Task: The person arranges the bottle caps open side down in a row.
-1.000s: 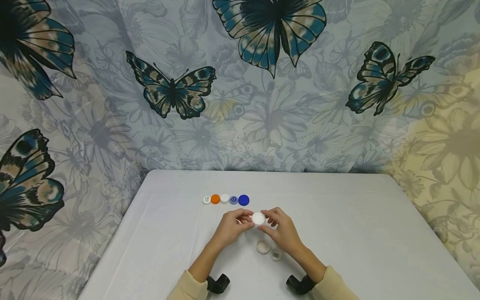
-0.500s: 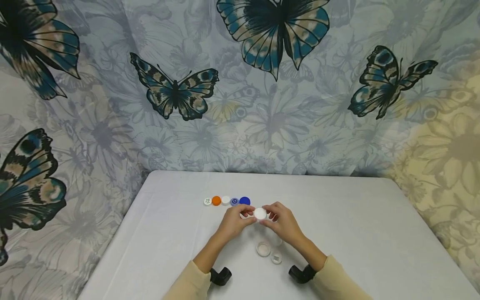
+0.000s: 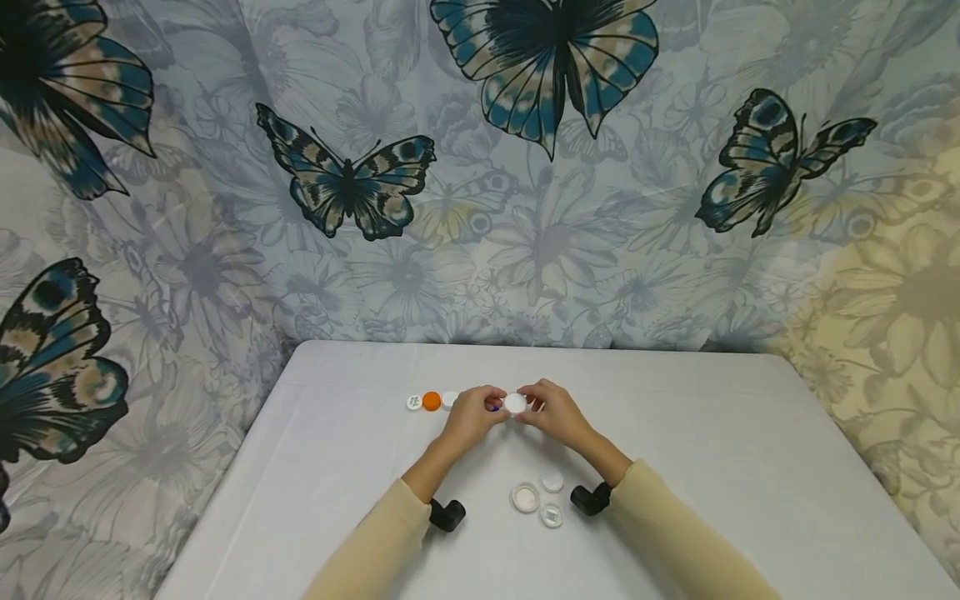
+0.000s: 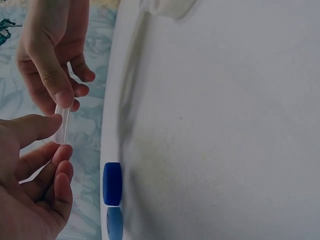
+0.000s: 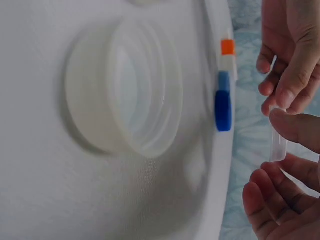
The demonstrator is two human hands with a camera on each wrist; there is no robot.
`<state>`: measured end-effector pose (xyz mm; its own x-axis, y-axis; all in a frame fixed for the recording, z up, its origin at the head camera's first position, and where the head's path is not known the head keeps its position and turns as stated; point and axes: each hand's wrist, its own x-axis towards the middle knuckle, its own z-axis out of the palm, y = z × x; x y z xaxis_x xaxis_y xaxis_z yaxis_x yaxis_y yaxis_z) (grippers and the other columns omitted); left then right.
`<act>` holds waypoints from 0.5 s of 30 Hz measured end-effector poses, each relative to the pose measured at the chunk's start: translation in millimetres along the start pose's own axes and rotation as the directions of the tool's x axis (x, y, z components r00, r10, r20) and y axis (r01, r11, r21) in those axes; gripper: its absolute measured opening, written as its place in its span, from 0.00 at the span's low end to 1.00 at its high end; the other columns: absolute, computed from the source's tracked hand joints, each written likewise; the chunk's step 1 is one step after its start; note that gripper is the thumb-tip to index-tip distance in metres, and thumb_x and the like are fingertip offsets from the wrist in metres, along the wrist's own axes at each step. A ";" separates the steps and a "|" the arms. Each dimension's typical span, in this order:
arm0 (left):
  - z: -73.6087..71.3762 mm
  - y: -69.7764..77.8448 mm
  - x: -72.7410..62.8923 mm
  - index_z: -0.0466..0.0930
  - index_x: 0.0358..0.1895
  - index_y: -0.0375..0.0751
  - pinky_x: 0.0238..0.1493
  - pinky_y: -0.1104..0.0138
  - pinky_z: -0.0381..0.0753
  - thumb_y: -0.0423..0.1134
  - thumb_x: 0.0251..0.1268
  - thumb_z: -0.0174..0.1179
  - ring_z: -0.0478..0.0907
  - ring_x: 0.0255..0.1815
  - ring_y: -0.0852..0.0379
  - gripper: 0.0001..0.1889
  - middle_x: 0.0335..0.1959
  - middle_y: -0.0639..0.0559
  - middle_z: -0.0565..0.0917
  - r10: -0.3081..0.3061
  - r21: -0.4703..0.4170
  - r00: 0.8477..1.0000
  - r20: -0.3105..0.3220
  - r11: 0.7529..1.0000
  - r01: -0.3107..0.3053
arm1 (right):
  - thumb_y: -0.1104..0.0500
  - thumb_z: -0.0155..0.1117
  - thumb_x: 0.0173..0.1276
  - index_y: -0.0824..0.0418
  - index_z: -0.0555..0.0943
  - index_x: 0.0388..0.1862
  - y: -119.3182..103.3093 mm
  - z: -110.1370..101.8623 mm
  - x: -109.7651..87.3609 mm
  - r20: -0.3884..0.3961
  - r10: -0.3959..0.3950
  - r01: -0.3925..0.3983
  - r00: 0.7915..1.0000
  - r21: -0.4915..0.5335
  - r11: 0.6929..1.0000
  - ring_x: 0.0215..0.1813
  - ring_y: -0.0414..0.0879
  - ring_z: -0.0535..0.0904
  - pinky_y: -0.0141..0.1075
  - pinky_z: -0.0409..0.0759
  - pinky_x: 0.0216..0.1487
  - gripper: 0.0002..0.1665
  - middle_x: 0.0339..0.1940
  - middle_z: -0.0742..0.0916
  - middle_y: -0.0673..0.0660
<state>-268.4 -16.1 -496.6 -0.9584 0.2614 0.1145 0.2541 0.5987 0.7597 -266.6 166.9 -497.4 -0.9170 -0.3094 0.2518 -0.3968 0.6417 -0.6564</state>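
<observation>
Between my left hand and my right hand is a round white bottle cap. Both hands pinch its edge with thumb and fingers, one from each side. Seen from the left wrist, the held cap is thin, translucent and on edge. Just left of it, a dark blue cap and a light blue cap lie side by side; in the head view my left hand mostly covers them. The same row continues leftward with a white cap, an orange cap and a white cap with dark print.
Nearer the body lie a wide hollow cap, a plain white cap and a small whitish cap. The white-covered table ends at the back before a butterfly-patterned curtain.
Both hands have moved forward, away from the body, carrying the white bottle cap up to the right end of the row. The loose caps near the body now show fully.
</observation>
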 end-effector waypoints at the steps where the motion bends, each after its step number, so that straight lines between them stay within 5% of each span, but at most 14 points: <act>1: 1.7 -1.6 3.1 0.84 0.46 0.37 0.39 0.70 0.79 0.37 0.56 0.70 0.81 0.35 0.58 0.14 0.35 0.49 0.87 -0.003 0.018 1.000 -0.001 1.000 0.003 | 0.62 0.76 0.52 0.69 0.84 0.46 2.5 0.4 3.0 0.008 0.003 -0.003 1.000 -0.002 1.000 0.33 0.50 0.79 0.30 0.73 0.32 0.22 0.32 0.83 0.59; 15: 12.0 -9.2 26.6 0.86 0.42 0.36 0.35 0.68 0.76 0.36 0.54 0.70 0.78 0.29 0.58 0.13 0.28 0.51 0.86 -0.028 0.208 0.999 0.025 0.978 0.022 | 0.61 0.76 0.53 0.70 0.83 0.46 21.7 9.1 25.6 0.123 0.049 -0.043 0.991 -0.058 0.997 0.31 0.42 0.73 0.31 0.72 0.32 0.22 0.31 0.83 0.58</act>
<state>-294.7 -5.6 -508.2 -0.9615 0.2635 0.0776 0.2545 0.7484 0.6125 -298.3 166.5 -511.7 -0.9233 -0.3615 0.1296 -0.3592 0.6937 -0.6244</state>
